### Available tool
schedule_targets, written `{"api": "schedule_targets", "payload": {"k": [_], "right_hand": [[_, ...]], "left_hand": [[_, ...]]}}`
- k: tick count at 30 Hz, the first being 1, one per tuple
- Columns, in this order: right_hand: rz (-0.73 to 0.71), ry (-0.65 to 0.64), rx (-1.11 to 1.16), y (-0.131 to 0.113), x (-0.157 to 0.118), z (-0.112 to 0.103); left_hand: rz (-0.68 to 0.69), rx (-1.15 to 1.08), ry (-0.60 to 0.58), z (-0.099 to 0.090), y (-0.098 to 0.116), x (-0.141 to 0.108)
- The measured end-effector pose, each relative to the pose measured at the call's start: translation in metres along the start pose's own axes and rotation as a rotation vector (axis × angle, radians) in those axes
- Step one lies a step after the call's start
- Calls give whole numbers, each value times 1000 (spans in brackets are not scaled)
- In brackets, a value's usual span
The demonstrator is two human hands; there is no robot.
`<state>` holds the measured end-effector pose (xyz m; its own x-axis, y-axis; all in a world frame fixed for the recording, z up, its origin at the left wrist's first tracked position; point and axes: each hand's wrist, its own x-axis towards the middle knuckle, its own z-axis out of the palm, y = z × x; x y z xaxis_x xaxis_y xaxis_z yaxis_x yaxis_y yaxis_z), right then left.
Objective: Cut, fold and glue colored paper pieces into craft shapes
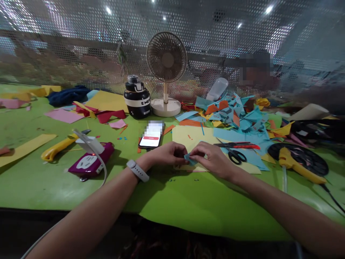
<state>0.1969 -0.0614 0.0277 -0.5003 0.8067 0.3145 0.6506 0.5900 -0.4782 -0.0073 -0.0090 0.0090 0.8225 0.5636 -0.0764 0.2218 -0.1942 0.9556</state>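
Between my two hands is a small piece of light blue paper (191,159), just above the near edge of a pale yellow sheet (185,138). The fingertips of my left hand (172,153) pinch its left side; a grey watch band circles that wrist. My right hand (211,158) pinches the same paper from the right, thumb and forefinger together. Beside my right hand lie black-handled scissors (237,156) and a red-and-black tool (239,145) on blue paper sheets (237,135). A lit phone (152,135) rests behind my left hand.
A yellow glue gun (299,167) lies at right, and a yellow-handled cutter (60,145) at left near a purple power socket (91,162) with a white cable. Behind stand a black bottle (137,99), a fan (166,61) and heaped blue paper scraps (234,111).
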Motion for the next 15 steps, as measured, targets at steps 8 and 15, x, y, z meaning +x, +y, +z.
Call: {"api": "schedule_targets", "payload": {"k": [8, 15], "right_hand": [[141, -36, 116, -1, 1, -3], [155, -6, 186, 1, 3, -7]], "left_hand": [[5, 43, 0, 0, 1, -1], [-15, 49, 16, 1, 2, -2]]}}
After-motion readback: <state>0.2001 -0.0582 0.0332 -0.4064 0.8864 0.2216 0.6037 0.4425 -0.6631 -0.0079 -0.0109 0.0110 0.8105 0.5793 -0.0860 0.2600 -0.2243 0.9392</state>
